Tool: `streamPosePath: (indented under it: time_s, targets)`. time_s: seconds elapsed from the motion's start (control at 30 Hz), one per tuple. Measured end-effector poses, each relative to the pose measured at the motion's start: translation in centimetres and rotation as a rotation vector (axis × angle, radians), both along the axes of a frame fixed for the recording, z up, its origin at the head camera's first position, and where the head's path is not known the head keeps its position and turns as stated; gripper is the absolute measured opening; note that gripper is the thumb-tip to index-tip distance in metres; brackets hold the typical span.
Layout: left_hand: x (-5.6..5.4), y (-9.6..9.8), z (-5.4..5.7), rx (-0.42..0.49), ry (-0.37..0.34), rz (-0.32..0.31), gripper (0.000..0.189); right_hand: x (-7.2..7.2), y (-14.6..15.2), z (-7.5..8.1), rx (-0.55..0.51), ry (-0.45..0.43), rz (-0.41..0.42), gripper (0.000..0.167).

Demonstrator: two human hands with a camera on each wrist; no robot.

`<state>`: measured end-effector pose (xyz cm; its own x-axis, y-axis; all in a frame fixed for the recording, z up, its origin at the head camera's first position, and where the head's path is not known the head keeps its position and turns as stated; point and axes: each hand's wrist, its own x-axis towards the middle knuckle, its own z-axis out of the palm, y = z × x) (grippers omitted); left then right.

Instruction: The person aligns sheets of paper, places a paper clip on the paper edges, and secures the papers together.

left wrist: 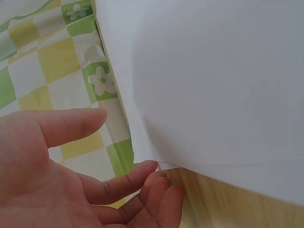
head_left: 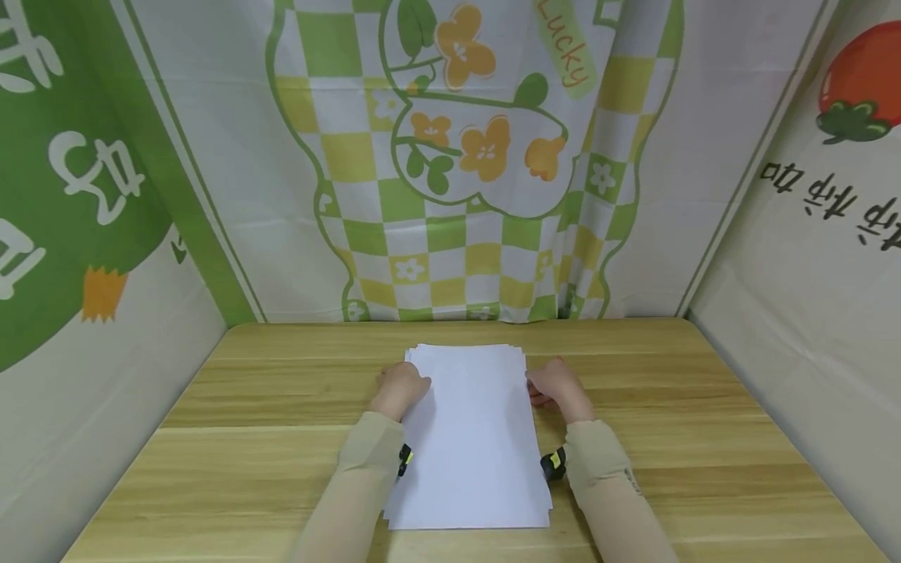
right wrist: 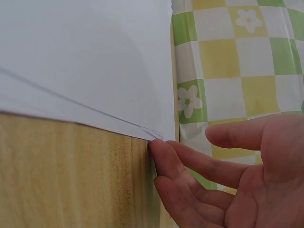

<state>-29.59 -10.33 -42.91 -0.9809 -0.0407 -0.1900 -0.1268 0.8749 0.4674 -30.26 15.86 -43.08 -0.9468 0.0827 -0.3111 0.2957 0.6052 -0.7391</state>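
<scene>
A stack of white paper sheets (head_left: pixel 472 438) lies lengthwise before me, its sheets slightly out of line at the corners. My left hand (head_left: pixel 401 387) is at the stack's left edge, toward the far end. In the left wrist view its fingertips (left wrist: pixel 149 167) touch the paper's corner, with the thumb raised apart from them. Opposite, my right hand (head_left: pixel 559 387) is at the right edge. The right wrist view shows its fingertips (right wrist: pixel 159 147) against the sheet edges, where a few sheets fan slightly apart; the thumb stands clear of the paper.
The stack lies on a wooden table (head_left: pixel 246 469). A green and yellow checked curtain (head_left: pixel 450 258) hangs behind the far table edge. Printed cloth walls stand at the left (head_left: pixel 169 313) and right (head_left: pixel 788 328). Dark wrist devices (head_left: pixel 553 464) sit beside the stack.
</scene>
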Motion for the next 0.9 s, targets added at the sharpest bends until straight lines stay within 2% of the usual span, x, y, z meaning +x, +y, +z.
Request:
streamPosePath:
  time_s: [0.6,0.9]
  targets:
    - [-0.18,0.25,0.22,-0.010,-0.023,-0.011,0.046,-0.21,0.00,0.16,-0.008,0.005,0.000,0.029]
    - [-0.63,0.32,-0.18,0.006,-0.036,0.021,0.041,-0.26,0.05,0.04,-0.027,0.000,-0.009,0.027]
